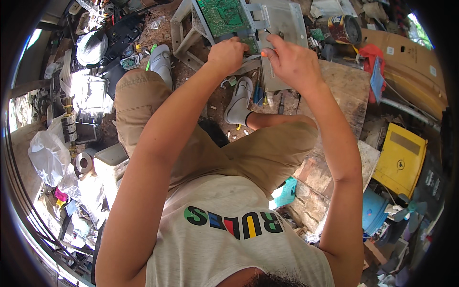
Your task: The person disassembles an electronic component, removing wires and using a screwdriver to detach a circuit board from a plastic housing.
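Note:
A green circuit board (224, 18) sits in a grey metal frame (255, 23) at the top. My left hand (228, 54) has its fingers curled over the near end of this frame, close to the board's lower edge. To its right, my right hand (294, 63) is closed, thumb and forefinger near each other at the frame's right side. A small orange piece (263, 53) shows at the thumb tip; the rest of it is hidden. A flat grey panel (290, 24) lies under and beyond my right hand.
A pale stool-like frame (184, 36) stands left of the board. Wooden boards (346, 88) lie to the right, by a cardboard box (406, 71), a yellow case (400, 154) and a blue bucket (374, 211). Electronic scrap and a plastic bag (48, 152) crowd the left.

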A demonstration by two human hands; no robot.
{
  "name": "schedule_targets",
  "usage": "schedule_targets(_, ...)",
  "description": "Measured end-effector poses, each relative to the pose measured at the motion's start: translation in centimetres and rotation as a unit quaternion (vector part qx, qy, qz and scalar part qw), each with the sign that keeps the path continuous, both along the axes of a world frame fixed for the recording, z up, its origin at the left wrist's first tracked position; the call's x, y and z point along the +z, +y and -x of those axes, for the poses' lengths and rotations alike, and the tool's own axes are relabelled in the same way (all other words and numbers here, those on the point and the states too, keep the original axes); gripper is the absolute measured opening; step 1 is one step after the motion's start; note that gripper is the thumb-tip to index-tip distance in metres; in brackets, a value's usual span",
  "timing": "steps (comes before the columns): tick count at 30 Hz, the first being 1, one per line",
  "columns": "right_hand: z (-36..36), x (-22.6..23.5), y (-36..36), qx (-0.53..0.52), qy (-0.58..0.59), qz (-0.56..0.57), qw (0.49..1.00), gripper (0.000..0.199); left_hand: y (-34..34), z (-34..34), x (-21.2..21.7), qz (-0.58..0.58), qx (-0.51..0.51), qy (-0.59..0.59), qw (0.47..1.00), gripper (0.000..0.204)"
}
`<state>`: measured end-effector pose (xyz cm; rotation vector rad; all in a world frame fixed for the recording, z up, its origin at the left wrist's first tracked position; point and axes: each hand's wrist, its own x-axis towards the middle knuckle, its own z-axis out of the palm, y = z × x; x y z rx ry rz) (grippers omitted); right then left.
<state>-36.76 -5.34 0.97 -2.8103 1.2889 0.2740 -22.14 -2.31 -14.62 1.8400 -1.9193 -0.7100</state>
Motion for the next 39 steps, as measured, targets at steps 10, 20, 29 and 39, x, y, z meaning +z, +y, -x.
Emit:
schedule_targets(10,3.4,-1.2,-0.6,0.102,-0.172,0.018,0.98,0.026,-0.5,0.3,0.0,0.009,-0.041,-0.038,0.998,0.036)
schedule_targets(20,16.6,-7.0,2.3,-0.356,-0.688,-0.184,0.605,0.026,-2.4,-0.3,1.3,0.093,-0.186,-0.176,0.962,0.013)
schedule_targets(29,16.5,-8.2,1.8,-0.4,-0.732,-0.218,0.507,0.023,-4.9,-0.2,2.7,0.091,-0.37,-0.251,0.89,0.014)
schedule_targets(39,16.8,-8.4,1.6,-0.375,-0.749,-0.218,0.501,0.024,-4.8,1.2,4.0,0.097,-0.406,-0.36,0.835,0.018)
